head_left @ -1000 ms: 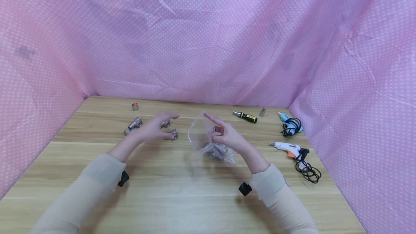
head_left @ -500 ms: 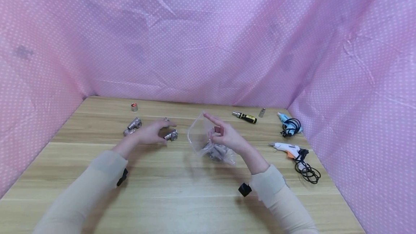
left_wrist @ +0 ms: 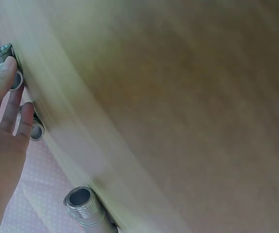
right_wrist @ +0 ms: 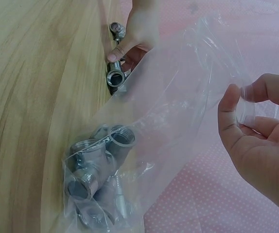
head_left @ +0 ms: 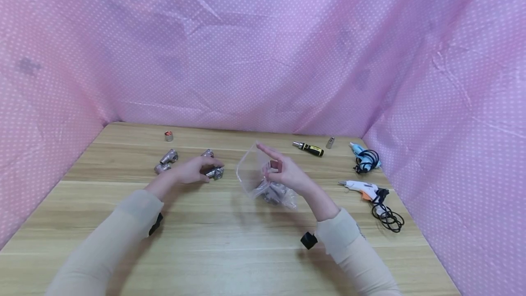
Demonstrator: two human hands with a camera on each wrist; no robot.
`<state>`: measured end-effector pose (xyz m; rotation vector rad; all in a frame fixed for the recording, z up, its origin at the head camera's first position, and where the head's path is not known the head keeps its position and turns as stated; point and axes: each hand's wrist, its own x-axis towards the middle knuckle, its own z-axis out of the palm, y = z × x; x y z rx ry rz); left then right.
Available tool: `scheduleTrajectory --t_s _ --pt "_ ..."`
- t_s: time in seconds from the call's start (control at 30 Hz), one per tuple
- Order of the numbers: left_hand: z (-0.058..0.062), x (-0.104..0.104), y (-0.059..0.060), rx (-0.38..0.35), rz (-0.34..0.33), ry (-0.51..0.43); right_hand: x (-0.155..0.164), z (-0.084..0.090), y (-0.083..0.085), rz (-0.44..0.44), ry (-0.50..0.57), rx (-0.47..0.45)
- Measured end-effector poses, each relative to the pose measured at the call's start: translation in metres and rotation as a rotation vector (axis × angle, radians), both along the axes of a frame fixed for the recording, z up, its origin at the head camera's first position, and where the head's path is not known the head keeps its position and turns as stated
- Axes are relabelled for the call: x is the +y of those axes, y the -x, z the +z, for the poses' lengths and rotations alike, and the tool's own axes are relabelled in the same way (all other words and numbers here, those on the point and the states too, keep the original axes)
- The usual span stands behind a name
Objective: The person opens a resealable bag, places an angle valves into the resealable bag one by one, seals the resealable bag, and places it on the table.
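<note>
My left hand grips a metal pipe tee lying on the table, its thumb on the near side in the left wrist view. Just behind that hand lies another metal fitting. Between thumb and fingers my right hand pinches the edge of a clear plastic zip bag, holding its mouth raised and spread, the index finger stretched along the rim. Inside the bag's lower part rest several threaded metal fittings, seen through the plastic in the right wrist view.
Left of my left hand lie two more fittings. A short metal piece with red inside stands at the back left. Toward the right are a black-yellow screwdriver, a small metal connector, a blue glue gun and a white glue gun.
My left hand has come down from above the fittings, and its fingers have closed around the nearer tee. The right hand and the bag stay where they were.
</note>
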<state>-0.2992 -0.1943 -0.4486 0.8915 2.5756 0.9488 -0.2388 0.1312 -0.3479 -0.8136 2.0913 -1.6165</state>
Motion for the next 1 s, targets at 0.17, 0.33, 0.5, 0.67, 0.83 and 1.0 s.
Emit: scheduleTrajectory --t_s 0.17,0.33,0.5,0.67,0.83,1.0 --pt "0.001 -0.001 -0.001 -0.031 0.015 -0.042 0.000 -0.002 0.000 0.007 0.005 -0.010" --pt "0.004 0.000 -0.004 -0.002 0.040 -0.070 0.002 -0.015 0.009 0.011 0.016 -0.015" --pt "0.016 0.002 -0.010 -0.017 0.069 -0.089 0.004 -0.024 0.014 0.011 0.026 -0.003" --pt "0.032 0.002 -0.013 -0.024 0.126 -0.082 0.005 -0.025 0.016 0.019 0.045 0.013" --pt "0.051 0.004 -0.016 0.055 0.173 -0.080 0.006 -0.026 0.017 0.014 0.054 0.001" --pt "0.068 0.007 -0.020 0.170 0.190 -0.087 0.005 -0.026 0.017 0.004 0.050 -0.020"
